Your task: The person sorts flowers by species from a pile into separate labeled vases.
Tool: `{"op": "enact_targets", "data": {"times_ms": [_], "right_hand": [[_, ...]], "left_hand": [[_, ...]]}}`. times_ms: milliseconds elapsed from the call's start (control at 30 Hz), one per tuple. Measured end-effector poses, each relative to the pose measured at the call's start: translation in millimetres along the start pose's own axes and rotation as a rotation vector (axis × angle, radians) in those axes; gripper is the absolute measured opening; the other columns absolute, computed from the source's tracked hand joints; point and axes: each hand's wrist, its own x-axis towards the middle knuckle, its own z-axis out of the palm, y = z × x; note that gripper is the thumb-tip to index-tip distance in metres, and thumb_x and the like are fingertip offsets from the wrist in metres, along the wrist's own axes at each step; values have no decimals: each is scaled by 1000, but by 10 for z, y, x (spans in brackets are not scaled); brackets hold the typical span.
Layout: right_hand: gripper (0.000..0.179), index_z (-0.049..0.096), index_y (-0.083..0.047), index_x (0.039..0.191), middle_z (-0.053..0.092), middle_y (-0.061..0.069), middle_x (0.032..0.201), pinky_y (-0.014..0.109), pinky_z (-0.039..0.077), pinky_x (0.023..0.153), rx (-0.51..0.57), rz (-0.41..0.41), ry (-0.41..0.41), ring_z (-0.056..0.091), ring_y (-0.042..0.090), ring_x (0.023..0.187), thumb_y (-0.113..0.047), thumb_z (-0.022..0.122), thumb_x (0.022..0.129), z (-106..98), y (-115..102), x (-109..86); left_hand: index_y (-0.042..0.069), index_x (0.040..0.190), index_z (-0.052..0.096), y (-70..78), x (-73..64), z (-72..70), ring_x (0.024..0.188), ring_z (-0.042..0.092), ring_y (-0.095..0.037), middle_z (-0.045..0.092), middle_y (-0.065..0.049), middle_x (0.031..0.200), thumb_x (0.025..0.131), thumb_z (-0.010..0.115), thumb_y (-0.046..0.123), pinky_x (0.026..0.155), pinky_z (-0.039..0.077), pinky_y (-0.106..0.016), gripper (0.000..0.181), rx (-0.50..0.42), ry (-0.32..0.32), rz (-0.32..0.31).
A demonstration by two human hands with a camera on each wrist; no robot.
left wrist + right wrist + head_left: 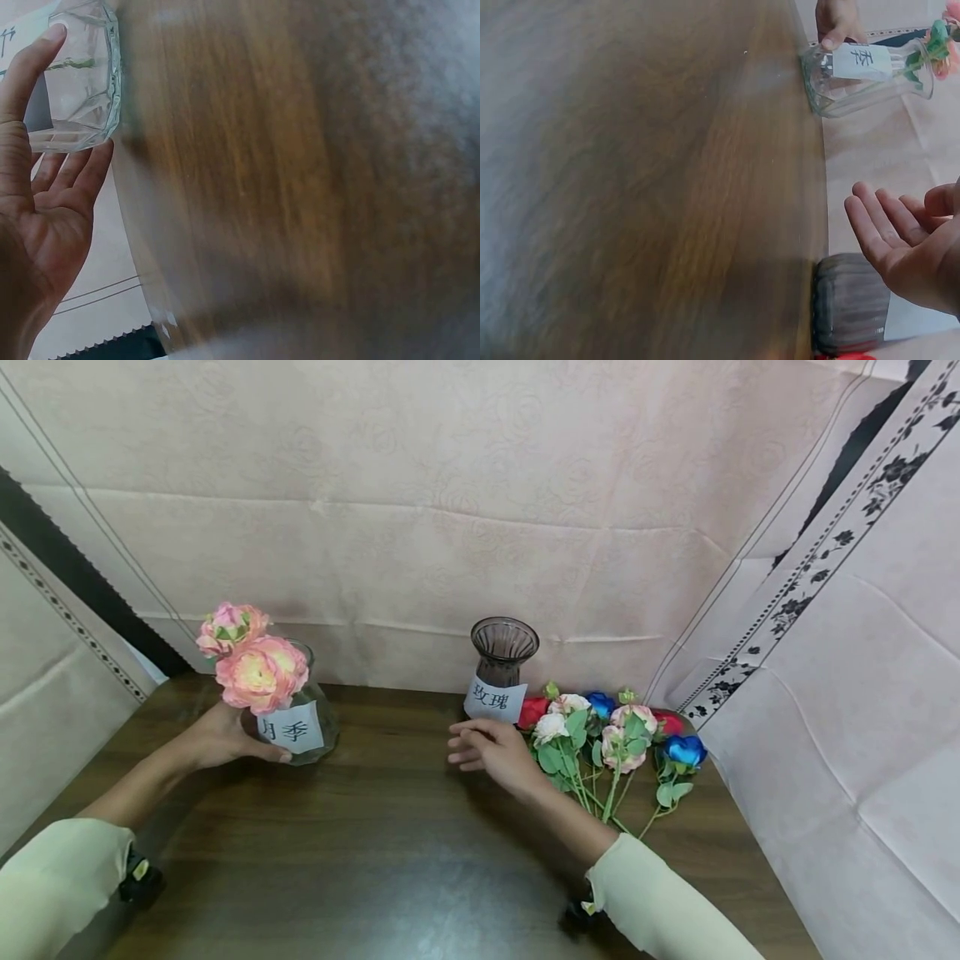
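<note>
"Where's the clear vase [324, 714]?"

"In the left hand [225, 739], gripped low between the thumb in front and the fingers on the far side. Two pink flowers [261, 675] rise from it."

"And the right hand [491, 752]?"

"Relaxed, fingers loosely extended, just in front of the dark vase [504, 652]. A bunch of flowers [624, 748] lies beside it."

"The surroundings?"

"A brown wood-grain tabletop [337, 860], shiny near the front, with pale sheeting [375, 552] behind and on both sides."
</note>
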Motion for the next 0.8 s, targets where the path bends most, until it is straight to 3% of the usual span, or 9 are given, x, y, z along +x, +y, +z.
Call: {"op": "enact_targets", "data": {"times_ms": [267, 467, 600, 700, 800], "right_hand": [[35, 68, 11, 143, 73, 40, 135, 53, 70, 97, 89, 40, 28, 86, 37, 107, -8, 50, 119, -223, 1, -96], [40, 65, 12, 147, 73, 38, 139, 49, 70, 98, 99, 87, 65, 86, 35, 110, -14, 49, 120, -420, 38, -181], [41, 65, 11, 147, 75, 34, 139, 46, 70, 98, 95, 105, 79, 85, 34, 113, -17, 50, 121, -538, 70, -263], [42, 63, 9, 149, 74, 32, 142, 44, 70, 98, 102, 124, 90, 85, 30, 112, -18, 49, 121, -632, 94, -317], [43, 62, 8, 152, 73, 30, 145, 43, 70, 99, 118, 149, 106, 85, 26, 111, -19, 50, 121, -733, 117, -358]], "left_hand": [[8, 170, 31, 13, -11, -8, 150, 48, -42, 54, -23, 162, 75, 107, 13, 122, 39, -81, 122, 17, 9, 4], [9, 169, 33, -1, -8, -8, 147, 48, -37, 56, -22, 160, 73, 108, 13, 122, 40, -79, 122, 25, 20, 6], [10, 169, 34, 4, -12, -9, 141, 49, -15, 57, -21, 159, 74, 108, 15, 122, 43, -72, 120, 36, 25, 10], [11, 168, 36, 6, -15, -9, 132, 46, 3, 59, -18, 158, 73, 109, 17, 120, 46, -52, 119, 53, 31, 15], [12, 166, 38, 0, -17, -6, 129, 48, 7, 61, -16, 156, 73, 109, 17, 114, 44, -26, 117, 59, 38, 24]]}}
